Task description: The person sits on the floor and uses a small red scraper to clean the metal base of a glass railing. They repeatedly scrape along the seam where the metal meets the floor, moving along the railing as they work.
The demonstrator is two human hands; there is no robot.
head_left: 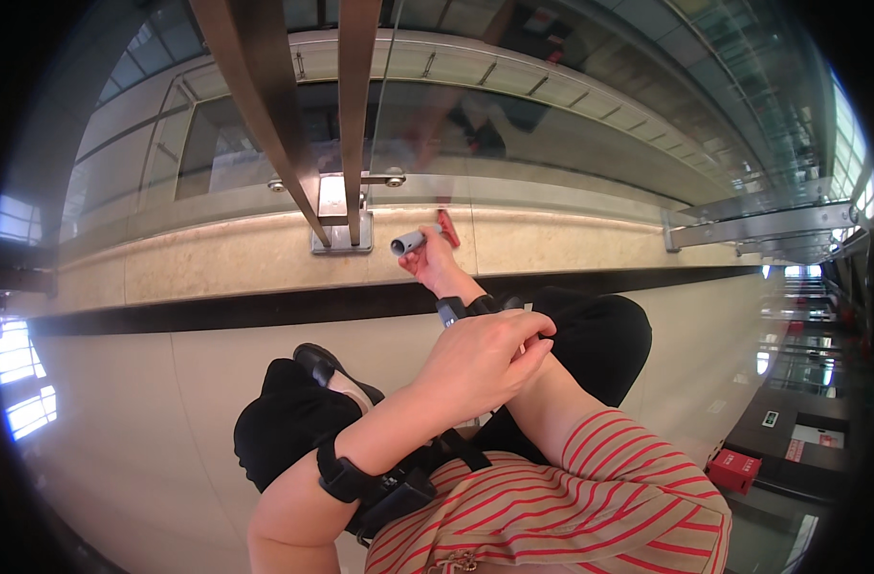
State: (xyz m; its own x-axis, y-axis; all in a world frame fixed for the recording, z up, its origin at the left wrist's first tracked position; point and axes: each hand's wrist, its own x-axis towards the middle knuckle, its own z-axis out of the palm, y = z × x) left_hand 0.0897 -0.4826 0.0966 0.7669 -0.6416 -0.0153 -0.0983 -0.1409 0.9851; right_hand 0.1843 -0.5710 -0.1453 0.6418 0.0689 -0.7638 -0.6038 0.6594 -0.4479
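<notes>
Red-striped beige clothing (561, 512) lies below both hands. Bent-fingered, the left hand (489, 354) overlaps the right forearm (547, 397), its hold unclear; beyond, the right hand (439, 262) grips a grey tubular-handled, red-bladed tool (414, 238).

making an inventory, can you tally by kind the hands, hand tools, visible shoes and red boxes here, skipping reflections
Hands: 2 (right hand, left hand)
Grey-handled tool: 1
Black shoe: 1
Red box: 1
Total: 5
</notes>
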